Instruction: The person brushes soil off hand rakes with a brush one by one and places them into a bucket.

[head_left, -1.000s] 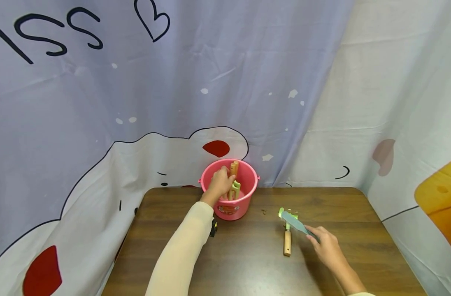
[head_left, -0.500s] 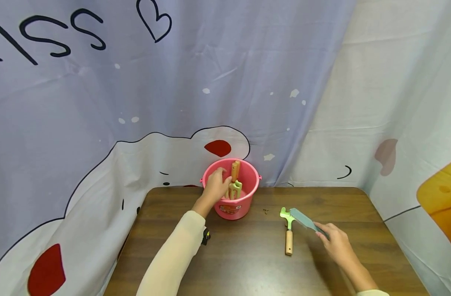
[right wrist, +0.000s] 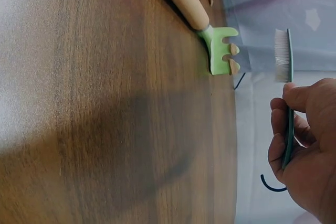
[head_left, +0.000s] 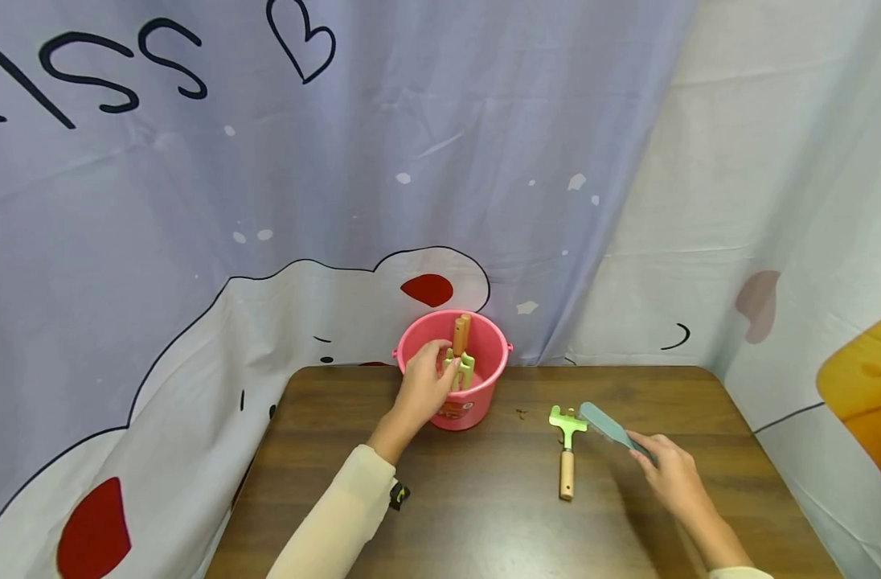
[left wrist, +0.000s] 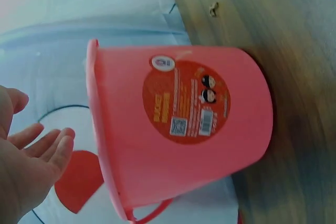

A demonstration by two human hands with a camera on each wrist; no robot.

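My left hand (head_left: 426, 390) is at the near rim of a pink bucket (left wrist: 194, 98), fingers loosely bent and holding nothing in the left wrist view. Inside the bucket stand garden tools with wooden handles (head_left: 460, 334), one a green fork (head_left: 464, 371). My right hand (head_left: 674, 474) grips a brush (right wrist: 284, 56) by its dark green handle, its pale bristles raised above the table. Left of the brush lies a small green rake (right wrist: 220, 51) with a wooden handle, brown bits caught on its tines.
A brown wooden table (head_left: 513, 507) carries everything. Small brown crumbs (head_left: 522, 414) lie between bucket and rake. A printed curtain (head_left: 440, 161) hangs right behind the table's back edge.
My left hand has drawn back from inside the bucket toward its near rim. My right hand has moved the brush rightward, off the rake's head.
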